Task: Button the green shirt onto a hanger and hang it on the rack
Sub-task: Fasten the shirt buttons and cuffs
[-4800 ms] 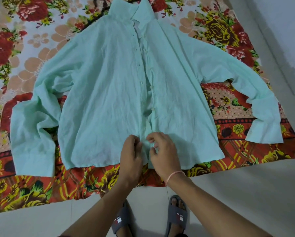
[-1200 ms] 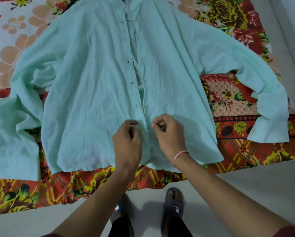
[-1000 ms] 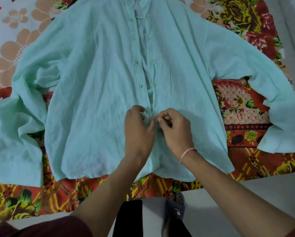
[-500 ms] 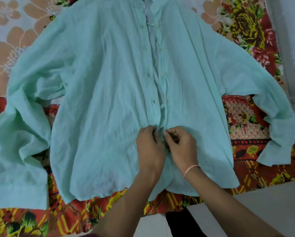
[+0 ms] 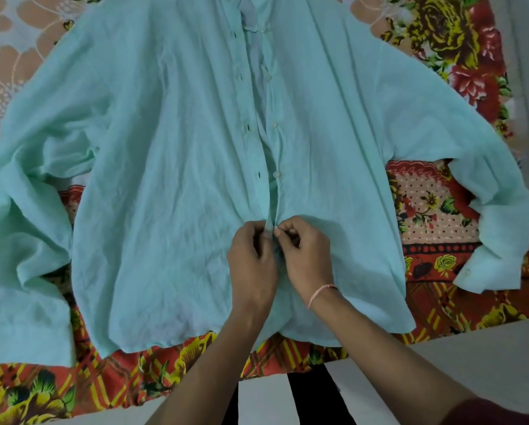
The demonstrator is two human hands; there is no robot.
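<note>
Green shirt (image 5: 171,179) lies front-up, spread flat on floral bedsheet (image 5: 434,207), sleeves flung left and right, hem at near edge.

Left hand (image 5: 251,265): fingers pinched shut on buttonhole placket; we keep this edge taut, slit facing right.

Right hand (image 5: 309,253): fingers (image 5: 280,233) pinched shut on button-side placket; button itself hidden, cannot tell if through yet. We tilt button edge-on, feed through slit, then pull plackets apart to seat.

Next open button (image 5: 277,174) just beyond, farther up; we work upward. No hanger or rack in view.
</note>
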